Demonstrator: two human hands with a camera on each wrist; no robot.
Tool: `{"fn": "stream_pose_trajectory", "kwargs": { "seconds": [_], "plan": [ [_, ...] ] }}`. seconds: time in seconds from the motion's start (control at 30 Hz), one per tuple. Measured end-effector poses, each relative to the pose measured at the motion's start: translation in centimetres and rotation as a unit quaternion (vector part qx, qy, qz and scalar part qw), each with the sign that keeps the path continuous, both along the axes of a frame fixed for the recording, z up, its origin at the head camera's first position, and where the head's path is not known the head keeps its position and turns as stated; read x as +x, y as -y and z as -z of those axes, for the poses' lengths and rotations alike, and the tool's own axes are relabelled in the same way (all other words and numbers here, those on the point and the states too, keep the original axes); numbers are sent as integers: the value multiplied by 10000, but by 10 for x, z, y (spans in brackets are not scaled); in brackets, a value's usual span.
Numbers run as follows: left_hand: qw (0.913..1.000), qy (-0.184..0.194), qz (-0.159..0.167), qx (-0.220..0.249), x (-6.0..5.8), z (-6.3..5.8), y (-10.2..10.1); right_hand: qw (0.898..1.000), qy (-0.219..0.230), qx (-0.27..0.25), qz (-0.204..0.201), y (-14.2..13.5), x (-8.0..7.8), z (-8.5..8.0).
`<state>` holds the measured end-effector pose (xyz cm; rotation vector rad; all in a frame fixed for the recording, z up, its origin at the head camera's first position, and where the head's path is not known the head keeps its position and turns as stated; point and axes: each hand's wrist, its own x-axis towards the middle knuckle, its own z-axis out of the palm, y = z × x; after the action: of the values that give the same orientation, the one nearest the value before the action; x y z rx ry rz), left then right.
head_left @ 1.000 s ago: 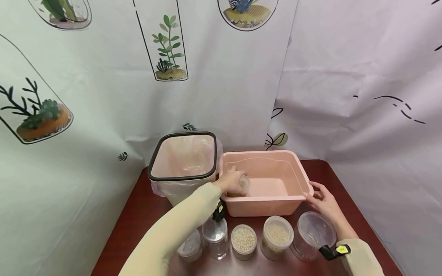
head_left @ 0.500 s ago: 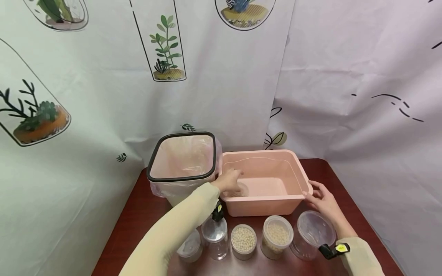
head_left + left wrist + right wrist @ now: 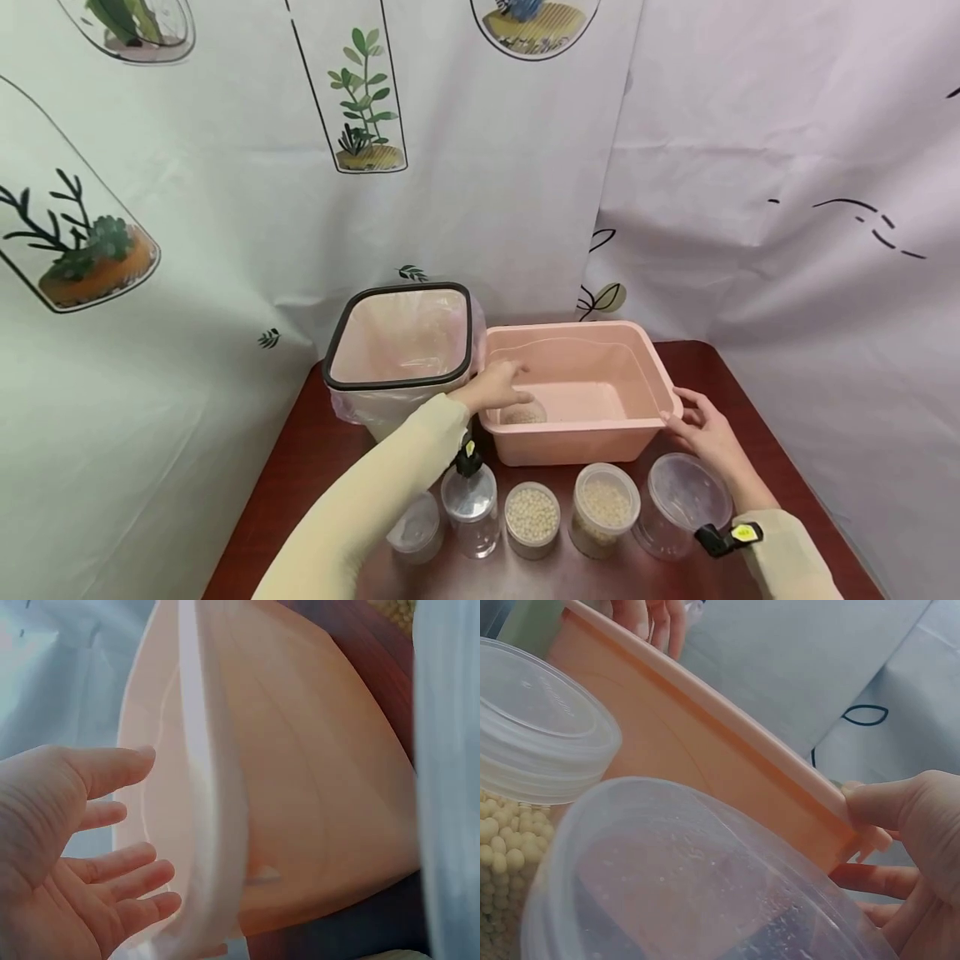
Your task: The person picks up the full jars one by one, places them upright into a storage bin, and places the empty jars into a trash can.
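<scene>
A pink basin (image 3: 592,450) stands on the table. Inside its front left corner sits a small clear jar (image 3: 527,412) of pale beans or beads, partly hidden by the front rim. My left hand (image 3: 493,387) is over that corner, beside the jar, fingers spread and holding nothing. In the left wrist view the same hand (image 3: 90,847) has its thumb and fingers apart near the basin's rim (image 3: 206,750). At the basin's right front corner my right hand (image 3: 705,429) grips the rim. The right wrist view shows the thumb (image 3: 881,801) on top and fingers underneath.
A bin (image 3: 401,385) with a black rim and plastic liner stands left of the basin. In front is a row of jars: an open-looking bean jar (image 3: 532,518), a taller bean jar (image 3: 604,508), and clear ones (image 3: 472,508), including a large lidded one (image 3: 678,504).
My left hand has let go of the small jar and drawn back slightly to the left. The jar now rests in the basin's corner. My right hand has stayed on the rim.
</scene>
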<state>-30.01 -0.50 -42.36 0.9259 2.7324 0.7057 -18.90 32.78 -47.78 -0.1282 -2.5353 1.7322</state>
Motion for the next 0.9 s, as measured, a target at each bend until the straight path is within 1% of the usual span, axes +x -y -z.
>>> {"fn": "stream_pose_trajectory", "kwargs": {
  "seconds": [0.1, 0.17, 0.37, 0.47, 0.57, 0.7, 0.8, 0.9],
  "plan": [
    [9999, -66, 22, 92, 5, -6, 1, 10000, 10, 31, 10, -1, 0, -1],
    [9997, -152, -63, 152, 11, -10, 1, 10000, 9, 31, 0, -1, 0, -1],
    [9969, -436, -586, 294, 38, -20, 3, 10000, -30, 18, -3, -2, -1, -1],
    [9950, -566, -697, 441, 51, -22, 3, 10000, -43, 23, -19, -3, -1, -1],
    [9927, -790, -683, 601, 64, -24, 3, 10000, -24, 17, -32, -3, -1, -1],
    [9895, -1204, -456, 662, 82, -25, 2, 10000, 5, 11, -31, -3, 0, 0],
    [9877, -1397, -341, 609, 95, -25, 1, 10000, -5, -5, -30, -2, 0, 0],
    [9859, -1517, -353, 618, 109, -23, -2, 10000, -4, -12, -30, -2, 0, 1]
  ]
}}
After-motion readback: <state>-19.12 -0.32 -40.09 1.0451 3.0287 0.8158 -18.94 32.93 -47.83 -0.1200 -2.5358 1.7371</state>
